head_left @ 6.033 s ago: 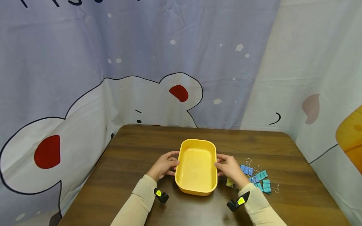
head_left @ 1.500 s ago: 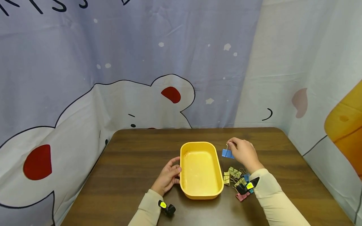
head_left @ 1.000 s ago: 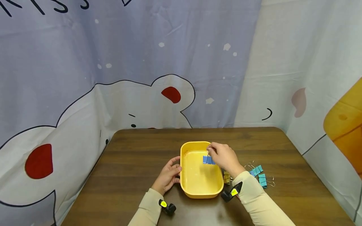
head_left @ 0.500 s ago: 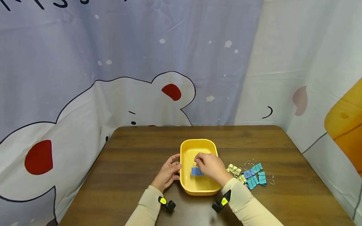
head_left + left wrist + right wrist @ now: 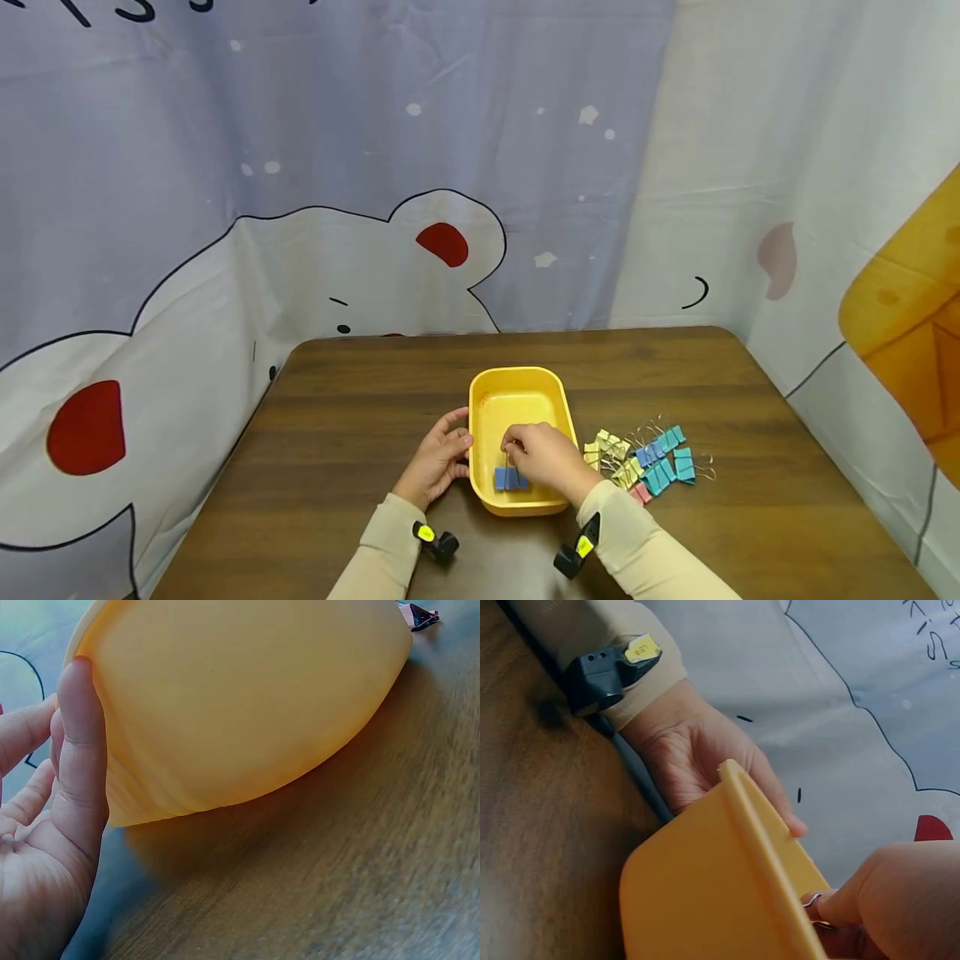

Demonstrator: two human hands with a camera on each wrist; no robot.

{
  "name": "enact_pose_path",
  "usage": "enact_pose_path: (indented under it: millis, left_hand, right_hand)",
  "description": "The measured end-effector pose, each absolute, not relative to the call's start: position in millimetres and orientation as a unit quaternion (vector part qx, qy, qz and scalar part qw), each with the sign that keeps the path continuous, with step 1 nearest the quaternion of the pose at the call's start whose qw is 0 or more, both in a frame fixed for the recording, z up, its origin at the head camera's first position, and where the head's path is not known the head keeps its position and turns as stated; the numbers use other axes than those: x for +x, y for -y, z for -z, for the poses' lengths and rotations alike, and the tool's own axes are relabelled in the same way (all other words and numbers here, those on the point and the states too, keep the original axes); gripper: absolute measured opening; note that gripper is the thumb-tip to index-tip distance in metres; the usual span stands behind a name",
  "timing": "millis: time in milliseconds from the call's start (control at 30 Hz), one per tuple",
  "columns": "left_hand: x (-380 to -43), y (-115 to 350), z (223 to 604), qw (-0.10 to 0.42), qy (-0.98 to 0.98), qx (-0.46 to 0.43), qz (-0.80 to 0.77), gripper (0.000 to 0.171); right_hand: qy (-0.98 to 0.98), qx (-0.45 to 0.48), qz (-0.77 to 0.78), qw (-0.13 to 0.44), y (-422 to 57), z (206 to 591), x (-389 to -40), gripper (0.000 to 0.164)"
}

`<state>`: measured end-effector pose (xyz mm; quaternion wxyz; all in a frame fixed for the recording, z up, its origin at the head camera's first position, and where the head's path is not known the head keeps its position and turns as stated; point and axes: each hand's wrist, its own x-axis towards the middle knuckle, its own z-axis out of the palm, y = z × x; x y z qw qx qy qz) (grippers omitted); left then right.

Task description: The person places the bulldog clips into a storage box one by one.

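Note:
A yellow rectangular bin (image 5: 517,408) stands on the table in the head view. My left hand (image 5: 435,458) touches its left side, thumb and fingers fairly straight against the outer wall near the rim; in the left wrist view the thumb (image 5: 81,735) lies along that wall. Inside the bin, my right hand (image 5: 546,457) pinches the wire handle of a blue binder clip (image 5: 512,479). The clip's body hangs down near the front left of the bin floor; whether it touches is unclear. In the right wrist view the bin wall hides most of the clip.
On the wooden table (image 5: 375,392), right of the bin, lies a loose pile of binder clips: yellow ones (image 5: 615,446), a blue one (image 5: 651,452), teal ones (image 5: 660,477) and a pink one (image 5: 641,492). A patterned curtain (image 5: 360,167) hangs behind the table.
Six seconds ago both hands were at the bin's sides. Since then my right hand has carried the blue binder clip from the right over the rim, then forward-left and down inside. The left hand stays put.

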<state>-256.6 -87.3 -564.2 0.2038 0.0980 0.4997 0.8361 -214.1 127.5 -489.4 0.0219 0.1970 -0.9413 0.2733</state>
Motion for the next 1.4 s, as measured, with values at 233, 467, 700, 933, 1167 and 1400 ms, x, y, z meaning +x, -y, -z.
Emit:
enact_pose_path:
  millis: [233,467,700,933,1167,1400]
  left_hand:
    - [-254.2,86.0,561.9,0.201,-0.508,0.088,-0.833,0.057]
    - [-254.7,86.5,561.1,0.201,-0.51,0.081,-0.832,0.056]
    - [-257.1,86.3,563.1,0.2,-0.512,0.072,-0.832,0.054]
    - [-257.6,86.3,564.5,0.201,-0.513,0.071,-0.831,0.053]
    - [-257.8,85.4,564.2,0.201,-0.513,0.07,-0.831,0.054]
    - [-256.2,87.0,563.6,0.199,-0.511,0.072,-0.833,0.057]
  right_hand:
    - [0.941,0.201,-0.271,0.004,-121.8,494.0,-212.8,0.011]
    - [0.937,0.211,-0.279,0.002,-120.6,497.0,-213.6,0.01]
    - [0.937,0.211,-0.279,-0.005,-122.2,498.5,-214.7,0.009]
    - [0.936,0.218,-0.276,-0.01,-122.5,497.1,-215.2,0.007]
    - [0.925,0.222,-0.308,0.031,-135.3,481.8,-215.5,0.02]
    - [0.92,0.222,-0.302,0.115,-188.4,456.9,-226.9,0.018]
